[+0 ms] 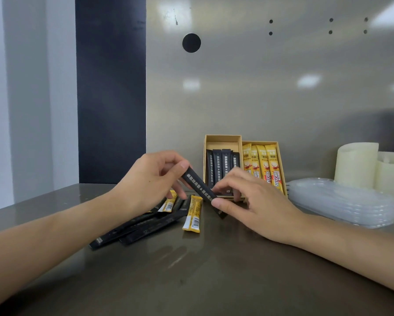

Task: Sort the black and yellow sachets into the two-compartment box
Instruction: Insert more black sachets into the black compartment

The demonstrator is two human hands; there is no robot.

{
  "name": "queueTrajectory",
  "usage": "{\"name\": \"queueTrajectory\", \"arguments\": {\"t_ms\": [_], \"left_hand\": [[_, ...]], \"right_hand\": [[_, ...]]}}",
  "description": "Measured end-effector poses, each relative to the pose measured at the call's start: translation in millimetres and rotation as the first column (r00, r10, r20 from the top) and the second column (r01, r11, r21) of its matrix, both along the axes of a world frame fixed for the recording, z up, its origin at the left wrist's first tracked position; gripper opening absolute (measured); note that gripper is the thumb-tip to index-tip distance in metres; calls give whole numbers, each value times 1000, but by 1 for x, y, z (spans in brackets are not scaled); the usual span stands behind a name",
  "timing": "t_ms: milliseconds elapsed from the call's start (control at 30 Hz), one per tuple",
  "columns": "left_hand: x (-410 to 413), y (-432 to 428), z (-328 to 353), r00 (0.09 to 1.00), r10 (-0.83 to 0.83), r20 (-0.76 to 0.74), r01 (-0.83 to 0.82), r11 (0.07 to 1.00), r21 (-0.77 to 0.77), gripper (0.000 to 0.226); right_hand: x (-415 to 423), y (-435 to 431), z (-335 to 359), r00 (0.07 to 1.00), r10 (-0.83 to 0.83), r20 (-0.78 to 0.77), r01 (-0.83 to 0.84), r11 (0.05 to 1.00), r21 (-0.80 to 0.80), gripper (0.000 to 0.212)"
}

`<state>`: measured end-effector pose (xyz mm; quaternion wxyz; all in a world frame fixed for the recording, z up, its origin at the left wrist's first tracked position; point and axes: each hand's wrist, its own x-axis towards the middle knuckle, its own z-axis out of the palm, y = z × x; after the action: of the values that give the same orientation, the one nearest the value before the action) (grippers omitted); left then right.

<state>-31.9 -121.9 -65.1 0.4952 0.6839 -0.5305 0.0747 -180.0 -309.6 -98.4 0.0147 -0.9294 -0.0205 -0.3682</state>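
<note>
1. Two hands share one long black foil sachet (199, 189): left hand (150, 179) pinches its upper end, right hand (248, 201) pinches its lower end, fingers (218, 202) closed on it. Sachet is tilted, held above the grey metal tabletop (214, 270), just in front of the box.
2. Tan cardboard two-compartment box (280, 165) sits at the back against the steel wall panel (259, 87). Left compartment holds black sachets (221, 165) with open room above them; right compartment holds yellow Nescafe sachets (263, 165).
3. Loose pile under the left hand: black sachets (134, 229) and yellow ones (192, 216), flat on the tabletop.
4. Stack of clear plastic trays (342, 201) lies just right of the box; cream cylinders (358, 165) behind it.
5. Near tabletop is open.
</note>
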Motion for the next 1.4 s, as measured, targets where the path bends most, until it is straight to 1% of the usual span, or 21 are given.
{"name": "queueTrajectory", "arguments": {"t_ms": [67,133,200,233,267,300,367,433,500,600,700,767,833,967,1067,1200,1400], "left_hand": [[-3,-1,-1,999,-20,45,19,999,26,21],[-4,0,-2,997,-42,67,39,998,46,20],[-4,0,-1,998,-48,46,46,998,45,23],[-4,-1,0,999,-41,19,40,998,42,26],[-2,-1,0,1000,-14,5,14,999,51,29],[0,-1,-1,999,36,24,-38,996,79,29],[9,0,-4,972,163,171,-193,966,172,24],[17,2,-7,924,224,310,-307,918,252,18],[24,2,-8,904,241,353,-349,892,286,17],[26,3,-6,898,255,358,-367,884,291,16],[30,4,-5,889,280,363,-392,875,284,16],[33,5,-5,882,297,366,-412,864,290,16],[36,6,-5,877,305,372,-424,856,296,16],[37,5,-5,873,311,377,-432,852,297,16],[38,3,-5,875,308,374,-426,857,291,17],[39,2,-6,875,298,381,-419,861,289,17],[42,4,-6,860,326,393,-450,848,281,15]], "right_hand": [[1,2,0,1000,28,4,-28,1000,14,26],[2,4,-1,997,83,11,-83,993,82,14],[5,4,-1,991,121,52,-128,975,183,3],[6,3,0,990,117,85,-134,962,239,2],[7,-1,1,989,87,122,-120,949,290,6],[8,-5,2,988,35,150,-84,939,334,10],[8,-18,5,979,-90,183,4,906,423,10],[6,-30,10,967,-172,189,51,855,516,7],[6,-38,17,953,-237,187,95,824,559,9],[14,-39,30,938,-292,185,141,813,565,13],[24,-35,39,935,-303,183,160,823,545,15],[27,-35,40,934,-328,141,215,831,514,18],[28,-37,36,924,-371,93,297,849,437,24],[33,-41,29,910,-408,80,364,875,320,35],[34,-40,27,896,-430,109,388,879,277,32],[33,-41,20,895,-425,135,391,894,219,18],[26,-30,18,915,-383,130,392,919,-49,10]]}}
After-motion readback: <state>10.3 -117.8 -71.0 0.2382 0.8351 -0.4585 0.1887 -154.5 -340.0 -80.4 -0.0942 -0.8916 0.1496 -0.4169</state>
